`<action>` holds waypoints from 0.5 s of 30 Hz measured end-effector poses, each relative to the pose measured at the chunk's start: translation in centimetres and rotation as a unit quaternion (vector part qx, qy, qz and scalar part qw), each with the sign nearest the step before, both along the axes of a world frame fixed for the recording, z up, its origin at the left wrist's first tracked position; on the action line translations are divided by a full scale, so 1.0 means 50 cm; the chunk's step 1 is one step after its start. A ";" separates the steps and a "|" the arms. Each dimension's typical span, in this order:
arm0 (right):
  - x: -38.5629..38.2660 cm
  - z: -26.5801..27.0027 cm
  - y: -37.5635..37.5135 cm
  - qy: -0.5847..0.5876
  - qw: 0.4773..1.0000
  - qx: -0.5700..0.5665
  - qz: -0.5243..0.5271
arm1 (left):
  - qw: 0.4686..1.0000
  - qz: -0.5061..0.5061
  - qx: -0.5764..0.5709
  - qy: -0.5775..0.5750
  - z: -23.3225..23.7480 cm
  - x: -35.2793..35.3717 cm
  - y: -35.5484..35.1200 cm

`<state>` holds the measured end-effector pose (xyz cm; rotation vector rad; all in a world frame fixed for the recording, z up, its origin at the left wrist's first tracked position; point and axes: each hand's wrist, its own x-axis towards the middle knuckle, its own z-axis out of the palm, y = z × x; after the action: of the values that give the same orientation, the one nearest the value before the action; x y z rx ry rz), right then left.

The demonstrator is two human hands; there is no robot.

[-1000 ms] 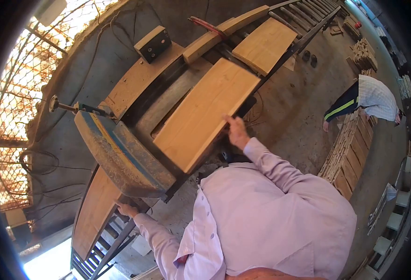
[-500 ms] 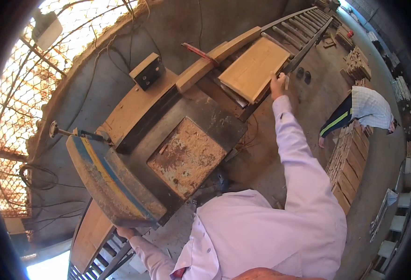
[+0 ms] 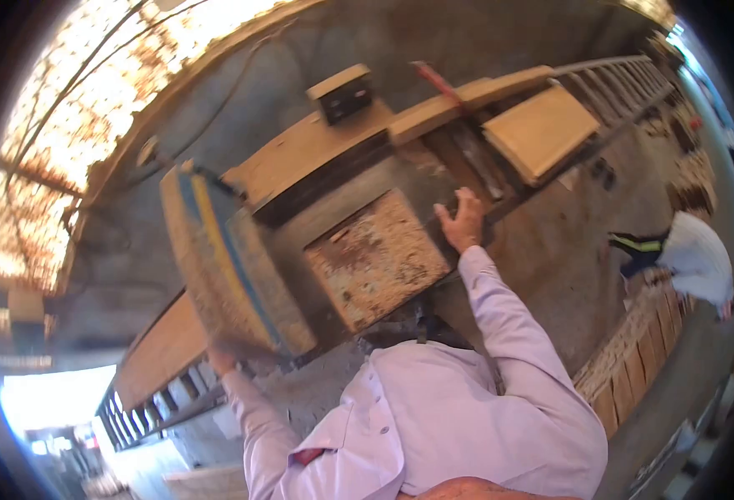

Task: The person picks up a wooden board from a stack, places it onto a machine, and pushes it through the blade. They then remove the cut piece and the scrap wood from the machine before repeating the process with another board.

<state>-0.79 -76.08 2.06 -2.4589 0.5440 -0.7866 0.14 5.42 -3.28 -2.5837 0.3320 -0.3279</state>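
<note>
My right hand has its fingers apart over the near right edge of the dark machine, holding nothing. Beyond it, a rectangular wooden board lies on the roller track. My left hand is at the lower end of the blue-and-yellow striped cover; its fingers are blurred and partly hidden. Between the hands, a recessed panel on the machine is covered with sawdust and chips. Another board lies left of the cover.
A wooden beam and a red bar lie along the machine's far side. The roller track runs to the upper right. Another person bends beside stacked wood on the right. A pair of shoes is on the floor.
My right hand has left the rectangular board and come back to the machine's edge, its fingers now spread. The camera view has shifted and turned. My left hand stays near the cover's lower end.
</note>
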 end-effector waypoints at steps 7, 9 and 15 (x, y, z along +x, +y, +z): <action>0.013 -0.002 0.020 0.066 0.997 -0.024 -0.016 | 0.782 0.084 -0.609 0.103 -0.032 -0.070 -0.220; 0.011 0.002 0.018 0.090 0.996 0.003 -0.019 | 0.850 -0.037 -0.505 0.148 0.023 -0.088 -0.220; 0.033 -0.015 0.021 0.074 0.994 0.019 -0.076 | 0.495 0.147 -0.854 0.057 0.085 -0.056 -0.121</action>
<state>0.84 -75.03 1.30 -2.4757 0.8005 -0.6480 -2.66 -0.65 1.00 -4.4797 -1.0569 -0.4569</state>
